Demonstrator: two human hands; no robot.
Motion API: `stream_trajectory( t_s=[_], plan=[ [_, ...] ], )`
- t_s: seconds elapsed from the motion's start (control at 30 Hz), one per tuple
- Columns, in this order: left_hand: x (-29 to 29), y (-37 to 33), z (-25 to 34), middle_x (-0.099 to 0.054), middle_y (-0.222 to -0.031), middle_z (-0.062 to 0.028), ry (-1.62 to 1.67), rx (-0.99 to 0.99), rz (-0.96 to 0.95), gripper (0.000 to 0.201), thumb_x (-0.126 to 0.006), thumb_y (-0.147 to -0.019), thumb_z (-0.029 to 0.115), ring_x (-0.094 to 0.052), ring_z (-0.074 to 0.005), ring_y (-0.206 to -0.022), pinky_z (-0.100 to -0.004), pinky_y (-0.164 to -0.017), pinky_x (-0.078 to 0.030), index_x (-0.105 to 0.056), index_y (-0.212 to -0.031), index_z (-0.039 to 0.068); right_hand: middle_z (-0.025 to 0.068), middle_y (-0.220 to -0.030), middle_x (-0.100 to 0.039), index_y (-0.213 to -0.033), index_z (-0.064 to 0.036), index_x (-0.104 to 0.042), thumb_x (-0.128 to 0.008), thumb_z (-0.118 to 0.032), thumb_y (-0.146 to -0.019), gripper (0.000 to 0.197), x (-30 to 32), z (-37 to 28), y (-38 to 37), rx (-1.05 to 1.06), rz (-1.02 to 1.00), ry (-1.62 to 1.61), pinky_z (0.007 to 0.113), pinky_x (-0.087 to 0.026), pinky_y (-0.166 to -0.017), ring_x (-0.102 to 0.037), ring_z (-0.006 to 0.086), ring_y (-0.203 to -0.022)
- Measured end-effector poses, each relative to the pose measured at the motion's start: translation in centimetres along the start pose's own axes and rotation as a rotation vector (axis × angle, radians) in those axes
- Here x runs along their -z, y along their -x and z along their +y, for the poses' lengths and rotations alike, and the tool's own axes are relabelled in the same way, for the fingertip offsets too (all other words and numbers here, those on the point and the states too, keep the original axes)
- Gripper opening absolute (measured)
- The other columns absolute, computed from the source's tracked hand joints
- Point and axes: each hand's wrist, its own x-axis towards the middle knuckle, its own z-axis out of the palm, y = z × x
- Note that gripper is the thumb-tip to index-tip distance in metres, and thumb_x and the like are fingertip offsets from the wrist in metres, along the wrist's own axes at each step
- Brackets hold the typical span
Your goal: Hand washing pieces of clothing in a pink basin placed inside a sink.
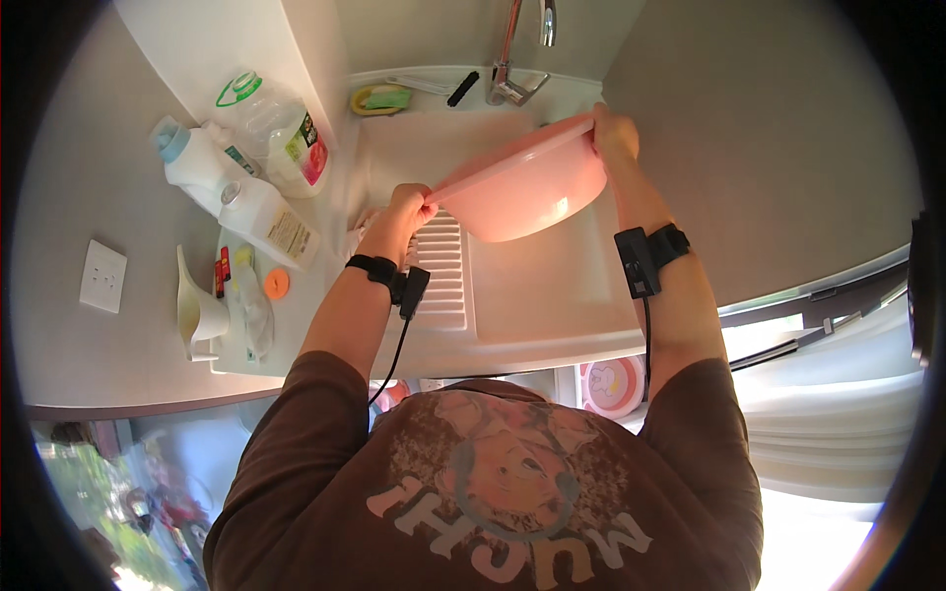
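A pink plastic basin (527, 187) is held up over the white sink (552, 295), tilted so that its outer side faces me and its opening faces away. My left hand (410, 205) is closed on the rim at its lower left end. At the upper right end, my right hand (616, 136) grips the rim. What the basin holds, if anything, is hidden behind its wall. Below my left hand lies the sink's ribbed washboard (440, 276). Some pale cloth-like item beside my left wrist is mostly covered.
A chrome faucet (507, 87) rises behind the sink. On the back ledge lie a black brush (462, 89) and a yellow dish (374, 99) with a green sponge. Several bottles, including a clear jug (286, 148), and a white scoop (200, 313) stand at left. A wall (759, 148) closes the right.
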Motion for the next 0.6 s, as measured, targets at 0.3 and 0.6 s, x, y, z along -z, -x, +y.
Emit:
stream_trajectory(
  t_s=[0.3, 0.6],
  plan=[
    [-6.5, 5.4, 0.6, -0.052, -0.077, -0.0106, 0.015, -0.082, 0.007, 0.001, -0.05, -0.087, -0.003, -0.052, -0.0189, -0.057, -0.0277, -0.043, -0.046, -0.051, -0.086, -0.003, -0.0034, -0.051, -0.042, -0.068, -0.0111, -0.054, -0.06, -0.033, -0.089, 0.031, 0.6, 8.6, -1.9, -0.131, -0.115, -0.948, 0.026, -0.032, -0.035, -0.039, 0.0107, -0.039],
    [-4.3, 11.3, -2.9, -0.064, -0.096, -0.0099, -0.537, -0.246, -0.233, 0.04, -0.051, -0.086, 0.008, -0.065, -0.0212, -0.074, -0.0384, -0.059, -0.058, -0.053, -0.125, 0.01, 0.001, -0.057, -0.048, -0.078, -0.0015, -0.058, -0.066, -0.018, -0.073, 0.019, 0.6, 23.7, 8.3, -0.239, -0.008, -0.485, 0.03, -0.026, -0.032, -0.038, 0.0119, -0.037]
  ],
)
